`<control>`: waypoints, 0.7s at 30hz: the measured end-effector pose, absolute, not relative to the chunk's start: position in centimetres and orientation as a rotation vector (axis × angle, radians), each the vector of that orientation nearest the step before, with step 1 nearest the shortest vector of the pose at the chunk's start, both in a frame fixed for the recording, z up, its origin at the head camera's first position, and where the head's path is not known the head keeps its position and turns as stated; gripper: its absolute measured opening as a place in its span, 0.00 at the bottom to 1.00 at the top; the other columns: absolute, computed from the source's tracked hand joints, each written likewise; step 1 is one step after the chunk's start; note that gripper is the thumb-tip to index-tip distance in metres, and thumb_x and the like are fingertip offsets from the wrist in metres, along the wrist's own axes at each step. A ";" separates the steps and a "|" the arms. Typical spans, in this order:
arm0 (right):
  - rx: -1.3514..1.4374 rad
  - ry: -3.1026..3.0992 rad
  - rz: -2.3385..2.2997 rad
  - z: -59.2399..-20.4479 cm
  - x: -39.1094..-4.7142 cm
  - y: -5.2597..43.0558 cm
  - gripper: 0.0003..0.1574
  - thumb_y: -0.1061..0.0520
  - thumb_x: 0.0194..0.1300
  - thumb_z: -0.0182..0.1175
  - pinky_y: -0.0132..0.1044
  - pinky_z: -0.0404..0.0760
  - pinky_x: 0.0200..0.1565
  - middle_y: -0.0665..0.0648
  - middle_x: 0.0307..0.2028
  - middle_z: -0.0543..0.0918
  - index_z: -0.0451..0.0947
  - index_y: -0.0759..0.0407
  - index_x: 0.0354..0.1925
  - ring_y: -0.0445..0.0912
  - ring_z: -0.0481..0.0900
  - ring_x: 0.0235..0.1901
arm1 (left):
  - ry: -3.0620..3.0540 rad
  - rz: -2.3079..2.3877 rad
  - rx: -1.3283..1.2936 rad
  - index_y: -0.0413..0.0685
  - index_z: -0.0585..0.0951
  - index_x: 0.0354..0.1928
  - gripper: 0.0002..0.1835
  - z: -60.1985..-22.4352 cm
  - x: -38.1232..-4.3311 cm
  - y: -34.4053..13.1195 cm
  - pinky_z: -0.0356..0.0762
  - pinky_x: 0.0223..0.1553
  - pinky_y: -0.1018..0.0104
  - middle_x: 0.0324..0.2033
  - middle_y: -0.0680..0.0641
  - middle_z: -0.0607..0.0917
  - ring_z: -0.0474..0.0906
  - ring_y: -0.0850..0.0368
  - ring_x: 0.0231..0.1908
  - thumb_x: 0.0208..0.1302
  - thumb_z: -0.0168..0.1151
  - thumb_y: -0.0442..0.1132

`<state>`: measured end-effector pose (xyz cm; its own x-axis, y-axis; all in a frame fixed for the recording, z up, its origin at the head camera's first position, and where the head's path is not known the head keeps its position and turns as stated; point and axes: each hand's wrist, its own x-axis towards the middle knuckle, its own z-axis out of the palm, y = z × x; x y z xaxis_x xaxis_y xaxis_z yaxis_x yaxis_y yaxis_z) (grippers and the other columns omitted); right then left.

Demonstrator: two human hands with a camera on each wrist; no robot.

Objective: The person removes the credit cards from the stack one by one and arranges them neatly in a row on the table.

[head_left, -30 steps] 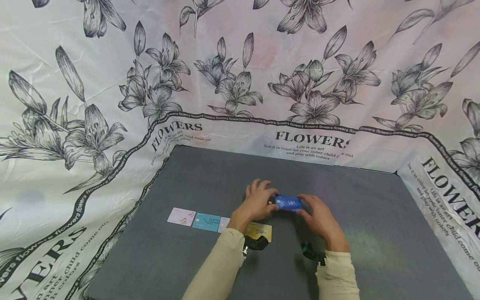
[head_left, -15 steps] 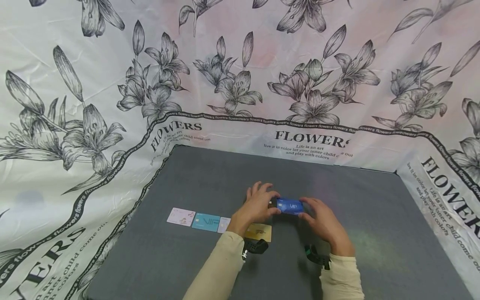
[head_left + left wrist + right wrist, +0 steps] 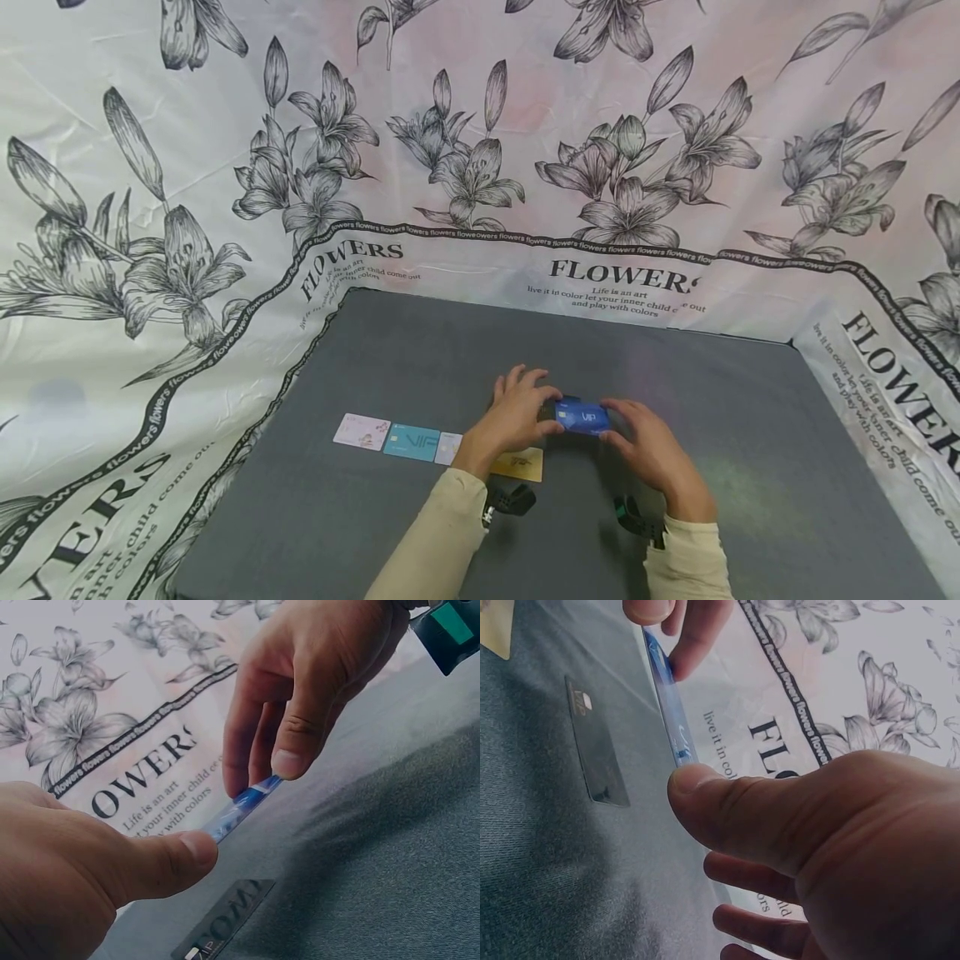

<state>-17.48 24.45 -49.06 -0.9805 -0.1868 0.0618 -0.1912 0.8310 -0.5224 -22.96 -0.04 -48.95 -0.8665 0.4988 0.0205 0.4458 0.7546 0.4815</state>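
Observation:
Held above the table by both hands is a blue VIP card (image 3: 582, 417). My left hand (image 3: 516, 418) pinches its left end, and my right hand (image 3: 651, 446) pinches the right end between thumb and fingers. The left wrist view shows the blue card (image 3: 241, 808) nearly edge-on, tilted, with a thumb at each end. Below it a black VIP card (image 3: 596, 746) lies on the table, apart from the blue one in the right wrist view. In the head view the black card is mostly hidden behind the left fingers and the blue card.
To the left, a pink-white card (image 3: 362, 432), a teal VIP card (image 3: 411, 442) and a pale card (image 3: 447, 448) lie in a row. A gold card (image 3: 525, 464) sits partly under the left wrist. Flower-printed cloth (image 3: 480, 150) walls the grey table (image 3: 300, 517).
Both hands have shifted slightly right and nearer with the blue card. More dark card edge shows behind it now. The cards in the row have stayed put.

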 end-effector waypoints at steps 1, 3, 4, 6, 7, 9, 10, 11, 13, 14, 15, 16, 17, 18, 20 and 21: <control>0.307 -2.999 0.857 -49.1 -17.4 24.4 0.32 0.57 0.76 0.69 0.74 0.74 0.68 0.76 0.71 0.77 0.76 0.65 0.73 0.74 0.75 0.70 | 2.842 0.734 0.771 0.61 0.84 0.71 0.27 -48.9 -22.9 -0.1 0.49 0.83 0.29 0.84 0.48 0.66 0.49 0.37 0.86 0.74 0.73 0.55; 0.310 -2.998 0.856 -49.1 -17.2 24.4 0.32 0.58 0.76 0.69 0.74 0.74 0.68 0.76 0.71 0.77 0.76 0.65 0.73 0.74 0.75 0.70 | 2.844 0.725 0.780 0.61 0.84 0.70 0.26 -48.9 -22.7 -0.1 0.50 0.83 0.29 0.83 0.48 0.67 0.50 0.37 0.86 0.74 0.73 0.55; 0.314 -2.996 0.854 -49.1 -17.2 24.4 0.32 0.58 0.76 0.70 0.74 0.74 0.67 0.76 0.70 0.77 0.76 0.65 0.73 0.74 0.76 0.70 | 2.845 0.721 0.784 0.60 0.84 0.70 0.26 -48.9 -22.7 -0.1 0.50 0.83 0.29 0.83 0.48 0.67 0.50 0.37 0.86 0.74 0.73 0.55; 0.317 -2.993 0.856 -49.1 -17.0 24.4 0.32 0.58 0.76 0.70 0.73 0.74 0.67 0.76 0.70 0.77 0.77 0.66 0.72 0.74 0.76 0.70 | 2.841 0.717 0.789 0.60 0.84 0.70 0.26 -49.0 -22.6 -0.1 0.50 0.83 0.28 0.83 0.47 0.67 0.50 0.37 0.86 0.74 0.74 0.55; 0.318 -2.992 0.858 -49.1 -16.9 24.4 0.32 0.58 0.76 0.70 0.73 0.74 0.68 0.76 0.70 0.77 0.77 0.66 0.72 0.74 0.76 0.70 | 2.839 0.716 0.791 0.60 0.84 0.70 0.26 -49.0 -22.5 -0.1 0.50 0.83 0.28 0.83 0.47 0.67 0.50 0.37 0.86 0.73 0.74 0.55; 0.320 -2.990 0.859 -49.1 -16.7 24.4 0.32 0.58 0.75 0.70 0.73 0.75 0.67 0.76 0.70 0.78 0.77 0.66 0.72 0.74 0.76 0.70 | 2.835 0.717 0.793 0.60 0.85 0.70 0.26 -49.1 -22.5 -0.1 0.49 0.83 0.28 0.83 0.48 0.67 0.50 0.38 0.86 0.73 0.74 0.55; 0.320 -2.991 0.860 -49.1 -16.7 24.4 0.32 0.58 0.75 0.70 0.73 0.75 0.67 0.76 0.70 0.78 0.77 0.66 0.72 0.74 0.76 0.70 | 2.832 0.720 0.793 0.60 0.85 0.70 0.27 -49.2 -22.4 -0.1 0.49 0.83 0.28 0.83 0.47 0.67 0.50 0.38 0.86 0.73 0.74 0.55; 0.315 -2.994 0.861 -49.1 -16.6 24.4 0.32 0.58 0.76 0.70 0.73 0.75 0.67 0.76 0.70 0.78 0.77 0.65 0.72 0.74 0.76 0.70 | 2.830 0.722 0.792 0.60 0.85 0.70 0.27 -49.2 -22.3 -0.1 0.49 0.83 0.28 0.83 0.48 0.67 0.49 0.38 0.86 0.73 0.74 0.55; 0.311 -3.001 0.862 -49.2 -16.5 24.4 0.32 0.57 0.76 0.70 0.74 0.74 0.67 0.76 0.70 0.77 0.77 0.65 0.73 0.74 0.76 0.70 | 2.826 0.728 0.792 0.60 0.85 0.70 0.27 -49.3 -22.2 -0.1 0.48 0.83 0.28 0.83 0.48 0.67 0.49 0.38 0.86 0.73 0.74 0.55; 0.307 -3.005 0.862 -49.2 -16.5 24.4 0.32 0.57 0.76 0.70 0.74 0.74 0.67 0.75 0.71 0.77 0.77 0.65 0.73 0.74 0.75 0.70 | 2.824 0.733 0.790 0.60 0.85 0.70 0.27 -49.3 -22.1 -0.2 0.48 0.83 0.28 0.83 0.48 0.67 0.49 0.38 0.86 0.73 0.74 0.55; 0.304 -3.009 0.860 -49.2 -16.4 24.4 0.32 0.56 0.76 0.70 0.74 0.74 0.67 0.76 0.71 0.77 0.77 0.65 0.73 0.74 0.75 0.70 | 2.822 0.736 0.792 0.59 0.85 0.70 0.27 -49.3 -22.0 -0.2 0.48 0.83 0.28 0.83 0.48 0.67 0.49 0.38 0.86 0.73 0.74 0.55; 0.303 -3.010 0.861 -49.3 -16.4 24.4 0.32 0.56 0.76 0.70 0.74 0.74 0.67 0.76 0.70 0.77 0.77 0.65 0.73 0.74 0.75 0.70 | 2.822 0.736 0.792 0.59 0.85 0.69 0.26 -49.4 -22.0 -0.2 0.48 0.83 0.28 0.83 0.48 0.67 0.49 0.38 0.86 0.73 0.74 0.55; 0.302 -3.011 0.862 -49.3 -16.4 24.4 0.32 0.56 0.76 0.70 0.74 0.74 0.67 0.76 0.70 0.77 0.77 0.65 0.73 0.74 0.76 0.70 | 2.821 0.735 0.791 0.59 0.85 0.69 0.26 -49.4 -21.9 -0.2 0.48 0.83 0.28 0.83 0.48 0.67 0.49 0.38 0.86 0.73 0.74 0.55; 0.301 -3.010 0.864 -49.3 -16.3 24.4 0.32 0.57 0.76 0.71 0.74 0.74 0.67 0.75 0.70 0.78 0.77 0.65 0.72 0.74 0.76 0.70 | 2.822 0.734 0.792 0.59 0.85 0.69 0.26 -49.4 -21.8 -0.2 0.48 0.83 0.28 0.83 0.48 0.67 0.49 0.38 0.86 0.73 0.74 0.55; 0.304 -3.004 0.866 -49.4 -16.3 24.4 0.32 0.57 0.75 0.71 0.73 0.75 0.67 0.75 0.70 0.78 0.77 0.65 0.72 0.74 0.77 0.69 | 2.823 0.732 0.794 0.59 0.85 0.69 0.26 -49.5 -21.8 -0.2 0.48 0.83 0.28 0.83 0.48 0.67 0.49 0.38 0.86 0.73 0.74 0.55; 0.306 -2.999 0.869 -49.5 -16.2 24.4 0.32 0.58 0.75 0.71 0.73 0.75 0.67 0.75 0.69 0.78 0.77 0.66 0.72 0.73 0.77 0.69 | 2.824 0.729 0.797 0.59 0.85 0.69 0.26 -49.5 -21.7 -0.1 0.48 0.83 0.28 0.83 0.48 0.67 0.49 0.38 0.86 0.73 0.74 0.55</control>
